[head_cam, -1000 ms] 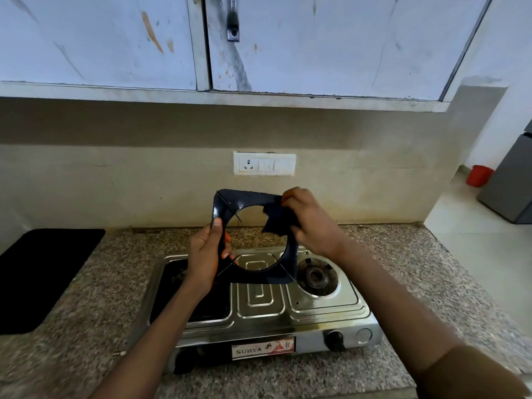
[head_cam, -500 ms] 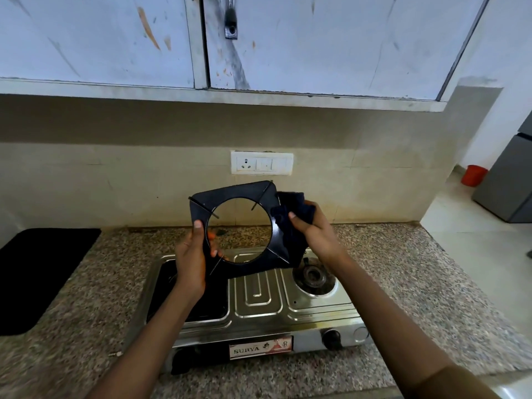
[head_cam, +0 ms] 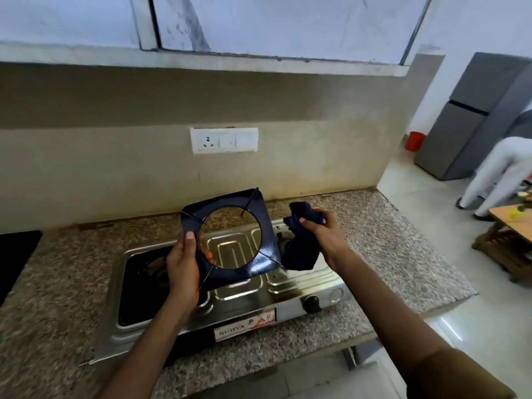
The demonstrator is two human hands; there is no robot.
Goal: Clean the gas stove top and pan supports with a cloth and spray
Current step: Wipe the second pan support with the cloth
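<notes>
Basically stiff thin pan support pinched at edge by left hand, right hand bunching limp cloth alongside.

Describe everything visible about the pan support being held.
The pan support is a dark, glossy, metal-looking square plate with rounded corners, a large round opening in its middle and thin prongs running in from its corners. It is lifted off the stove and held tilted above it. The left hand grips its near-left edge. The cloth, in the right hand, is at its right edge; contact is unclear.
</notes>
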